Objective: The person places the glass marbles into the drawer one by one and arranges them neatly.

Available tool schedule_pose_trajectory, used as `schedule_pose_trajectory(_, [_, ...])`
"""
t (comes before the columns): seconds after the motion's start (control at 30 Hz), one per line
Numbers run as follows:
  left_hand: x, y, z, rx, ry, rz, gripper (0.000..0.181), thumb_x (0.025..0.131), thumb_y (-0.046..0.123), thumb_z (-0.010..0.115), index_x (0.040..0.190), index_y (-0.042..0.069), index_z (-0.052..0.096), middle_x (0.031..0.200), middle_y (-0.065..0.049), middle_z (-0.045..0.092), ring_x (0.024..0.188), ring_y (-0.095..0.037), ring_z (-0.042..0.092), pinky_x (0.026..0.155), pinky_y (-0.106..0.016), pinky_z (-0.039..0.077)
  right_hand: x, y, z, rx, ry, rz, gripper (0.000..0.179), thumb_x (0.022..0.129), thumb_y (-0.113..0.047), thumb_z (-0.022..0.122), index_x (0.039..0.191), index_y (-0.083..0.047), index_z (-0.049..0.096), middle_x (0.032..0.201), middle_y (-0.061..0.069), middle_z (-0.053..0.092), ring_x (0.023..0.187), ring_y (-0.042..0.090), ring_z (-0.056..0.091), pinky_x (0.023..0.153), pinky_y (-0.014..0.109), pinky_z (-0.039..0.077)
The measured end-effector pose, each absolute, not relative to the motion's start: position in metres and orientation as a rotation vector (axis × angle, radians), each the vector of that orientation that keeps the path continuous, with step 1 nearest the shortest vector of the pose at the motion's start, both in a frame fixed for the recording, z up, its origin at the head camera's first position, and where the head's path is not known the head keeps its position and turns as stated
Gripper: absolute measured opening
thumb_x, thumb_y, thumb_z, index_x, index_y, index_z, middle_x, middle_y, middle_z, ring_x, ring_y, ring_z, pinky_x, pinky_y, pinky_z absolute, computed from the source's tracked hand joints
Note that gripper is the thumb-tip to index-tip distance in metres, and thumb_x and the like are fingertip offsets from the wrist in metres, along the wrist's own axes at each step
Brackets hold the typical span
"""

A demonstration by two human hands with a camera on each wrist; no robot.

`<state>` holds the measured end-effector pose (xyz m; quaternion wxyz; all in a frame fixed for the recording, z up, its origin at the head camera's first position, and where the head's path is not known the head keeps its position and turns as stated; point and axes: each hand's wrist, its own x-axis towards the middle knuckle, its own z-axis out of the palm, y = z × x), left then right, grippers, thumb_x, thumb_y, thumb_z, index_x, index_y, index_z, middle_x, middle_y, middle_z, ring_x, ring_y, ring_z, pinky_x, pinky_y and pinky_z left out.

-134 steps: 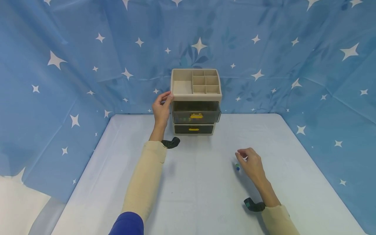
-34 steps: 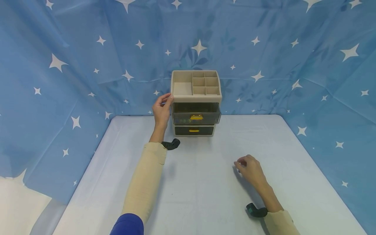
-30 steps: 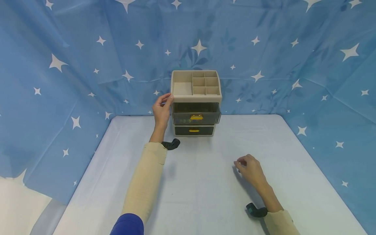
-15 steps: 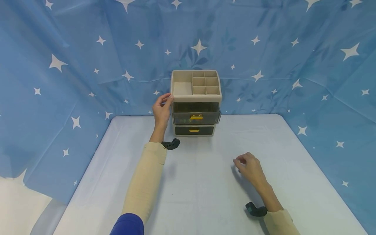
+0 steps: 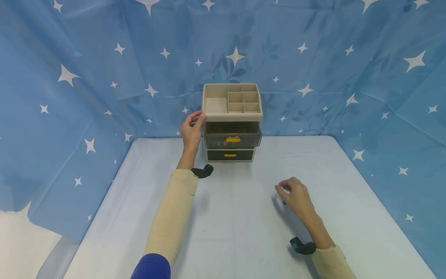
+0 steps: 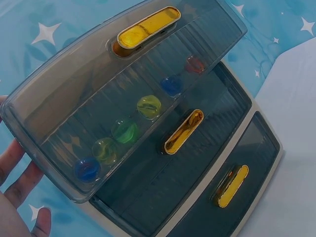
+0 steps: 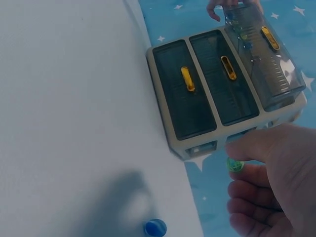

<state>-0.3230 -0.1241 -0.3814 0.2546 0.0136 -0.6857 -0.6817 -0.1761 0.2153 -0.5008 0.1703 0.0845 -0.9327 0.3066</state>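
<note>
My right hand (image 5: 297,197) pinches a green glass marble (image 7: 235,165) between thumb and index finger, a little above the white table. Below it on the cloth lies a blue marble (image 7: 155,227), mostly hidden by the hand in the head view. At the back stands a beige drawer organizer (image 5: 233,117), its smoky top drawer (image 5: 216,141) pulled out. Inside that drawer several marbles sit in a row, among them a yellow one (image 6: 149,107) and a red one (image 6: 195,64). My left hand (image 5: 191,133) touches the organizer's upper left side with relaxed fingers.
The lower drawers are closed, the bottom one with a gold handle (image 5: 230,155). Divided compartments (image 5: 244,97) top the organizer. A blue star-patterned cloth (image 5: 139,77) rises behind and beside the white table (image 5: 237,217).
My right hand went down to the green and blue marbles, took hold of the green one and has risen slightly toward the back. The left hand stays at the organizer.
</note>
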Motion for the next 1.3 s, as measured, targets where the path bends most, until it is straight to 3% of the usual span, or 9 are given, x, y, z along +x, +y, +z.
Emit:
schedule_pose_trajectory(0.23, [-0.331,-0.129,-0.391,0.002,-1.847,-1.862,0.031,0.093,0.037,0.071,0.117,0.017,0.074,0.104,-0.002,0.067,0.081,-0.014,0.055,0.065,-0.024,0.041,-0.177,0.212,-0.496,0.238,-2.621,0.877,0.016,0.089,-0.015,0.074,0.095,0.0,0.072,0.092,0.014,0.066,0.086,0.03,0.067,0.078,0.047,0.058])
schedule_pose_trajectory(0.63, [-0.332,-0.129,-0.391,-0.004,-1.852,-1.863,0.031,0.093,0.039,0.071,0.116,0.019,0.074,0.103,-0.001,0.068,0.081,-0.013,0.056,0.065,-0.024,0.042,-0.183,0.205,-0.483,0.222,-2.587,0.893,0.017,0.092,-0.019,0.072,0.097,-0.002,0.072,0.092,0.011,0.066,0.086,0.028,0.066,0.079,0.048,0.058])
schedule_pose_trajectory(0.83, [-0.333,-0.128,-0.39,0.017,-1.851,-1.865,0.032,0.094,0.035,0.07,0.119,0.015,0.073,0.105,-0.003,0.067,0.083,-0.016,0.055,0.065,-0.023,0.04,-0.185,0.199,-0.475,0.216,-2.561,0.9,0.018,0.093,-0.02,0.07,0.097,-0.003,0.072,0.091,0.011,0.066,0.086,0.026,0.065,0.079,0.047,0.058])
schedule_pose_trajectory(1.07, [-0.317,-0.122,-0.375,0.033,-1.859,-1.864,0.028,0.098,0.021,0.066,0.121,0.006,0.071,0.105,-0.009,0.066,0.088,-0.028,0.057,0.064,-0.021,0.038,-0.188,0.194,-0.466,0.212,-2.559,0.908,0.018,0.093,-0.02,0.069,0.099,-0.003,0.072,0.094,0.011,0.066,0.09,0.028,0.066,0.081,0.047,0.058])
schedule_pose_trajectory(1.3, [-0.304,-0.12,-0.364,0.044,-1.877,-1.854,0.028,0.097,0.022,0.066,0.12,0.006,0.071,0.107,-0.011,0.068,0.084,-0.021,0.056,0.065,-0.021,0.04,-0.192,0.19,-0.462,0.219,-2.544,0.912,0.018,0.093,-0.02,0.07,0.099,-0.004,0.072,0.093,0.011,0.066,0.09,0.028,0.066,0.082,0.047,0.058])
